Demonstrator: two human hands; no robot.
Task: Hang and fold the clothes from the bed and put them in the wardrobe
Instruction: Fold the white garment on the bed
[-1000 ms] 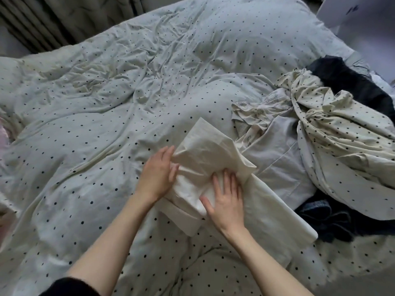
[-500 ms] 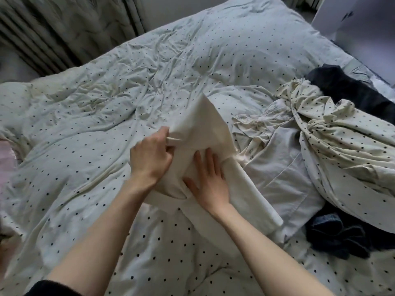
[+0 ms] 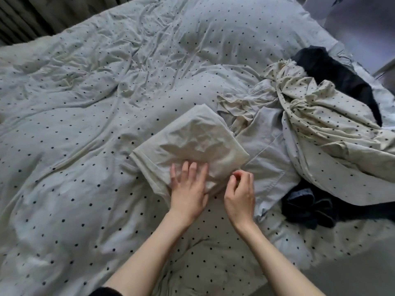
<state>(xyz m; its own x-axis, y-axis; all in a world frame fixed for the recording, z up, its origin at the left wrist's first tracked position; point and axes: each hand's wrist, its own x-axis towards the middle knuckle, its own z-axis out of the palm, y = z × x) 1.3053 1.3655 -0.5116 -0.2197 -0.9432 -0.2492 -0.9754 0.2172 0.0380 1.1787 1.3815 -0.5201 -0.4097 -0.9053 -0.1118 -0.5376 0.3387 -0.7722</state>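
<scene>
A cream garment lies folded into a rough square on the dotted duvet. My left hand presses flat on its near edge with straight, spread fingers. My right hand hovers just right of the fold's near corner, fingers loosely curled, thumb and forefinger close together, holding nothing that I can see. A pile of unfolded clothes sits to the right: a pale grey shirt, a cream dotted garment, a black garment and dark blue denim.
The bed's near edge and grey floor show at the bottom right. Curtains hang behind the bed at the top left. A pale wall or cabinet stands at the top right.
The lifted flap of the cream garment has been laid down, making a compact square. My left hand moved from gripping the flap to pressing flat; my right hand came off the cloth.
</scene>
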